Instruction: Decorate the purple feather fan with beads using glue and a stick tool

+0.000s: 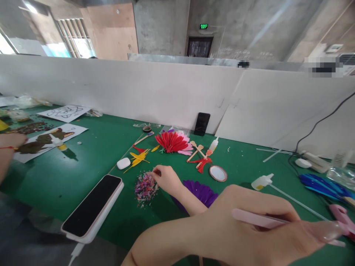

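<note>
My left hand [263, 229] is very near the camera at the lower right, its fingers closed round pink tweezers [259, 218]. Beyond it, my right hand [168, 179] reaches leftward to a heap of tiny multicoloured scraps [145, 187], its fingertips pinched at the heap's upper right edge; whatever they hold is too small to make out. Purple petal-like pieces [200, 192] fan out behind my right forearm, partly hidden by both arms. Further back lie a red fan-shaped piece [172, 142] with pink pieces [185, 146], and yellow pieces [139, 158].
A phone [93, 207] with a cable lies front left, a white case [123, 163] beyond it. Glue bottles [261, 182], a round lid [218, 173] and blue pieces [325, 186] lie rightward. Another person's hand [12, 140] is far left. A white partition [155, 87] borders the green table.
</note>
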Action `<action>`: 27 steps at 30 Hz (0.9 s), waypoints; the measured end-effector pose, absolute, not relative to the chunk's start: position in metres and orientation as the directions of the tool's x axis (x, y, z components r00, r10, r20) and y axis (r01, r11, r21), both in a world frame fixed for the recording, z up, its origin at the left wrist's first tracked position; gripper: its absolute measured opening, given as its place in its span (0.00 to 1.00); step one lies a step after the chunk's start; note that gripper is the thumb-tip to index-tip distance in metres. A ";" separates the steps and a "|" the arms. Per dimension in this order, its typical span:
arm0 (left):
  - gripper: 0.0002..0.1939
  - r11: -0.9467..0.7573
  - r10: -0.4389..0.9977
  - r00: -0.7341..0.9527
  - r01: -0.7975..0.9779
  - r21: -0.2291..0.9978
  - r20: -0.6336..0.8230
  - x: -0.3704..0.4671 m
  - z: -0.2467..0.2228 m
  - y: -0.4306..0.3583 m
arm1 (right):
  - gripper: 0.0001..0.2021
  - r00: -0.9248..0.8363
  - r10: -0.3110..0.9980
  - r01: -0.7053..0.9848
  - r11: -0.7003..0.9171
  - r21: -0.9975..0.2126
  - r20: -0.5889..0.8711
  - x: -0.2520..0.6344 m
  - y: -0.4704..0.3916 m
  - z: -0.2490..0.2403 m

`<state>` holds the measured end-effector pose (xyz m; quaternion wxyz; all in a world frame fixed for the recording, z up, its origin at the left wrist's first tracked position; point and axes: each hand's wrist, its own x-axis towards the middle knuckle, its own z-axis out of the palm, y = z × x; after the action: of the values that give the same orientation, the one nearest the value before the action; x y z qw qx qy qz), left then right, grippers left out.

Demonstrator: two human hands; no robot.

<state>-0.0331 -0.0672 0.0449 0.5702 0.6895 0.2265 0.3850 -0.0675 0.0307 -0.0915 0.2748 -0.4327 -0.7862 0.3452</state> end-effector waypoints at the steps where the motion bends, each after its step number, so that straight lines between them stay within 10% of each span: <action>1: 0.18 -0.241 0.753 0.601 -0.127 0.962 0.268 -0.033 0.045 -0.067 | 0.13 -0.472 0.872 0.469 0.372 -0.801 0.128 -0.067 0.030 -0.091; 22: 0.15 -0.244 0.738 0.648 -0.004 0.970 0.189 -0.035 0.056 -0.059 | 0.20 -0.482 0.873 0.125 0.149 -0.981 0.071 -0.057 0.031 -0.101; 27: 0.13 -0.270 0.731 0.655 0.017 0.963 0.194 -0.034 0.053 -0.059 | 0.08 -0.455 0.885 0.134 0.181 -0.974 0.102 -0.061 0.032 -0.108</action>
<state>-0.0344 -0.0587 0.0529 0.5468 0.7270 0.2570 0.3264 -0.0612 0.0323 -0.1078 0.3626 -0.3757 -0.6776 0.5179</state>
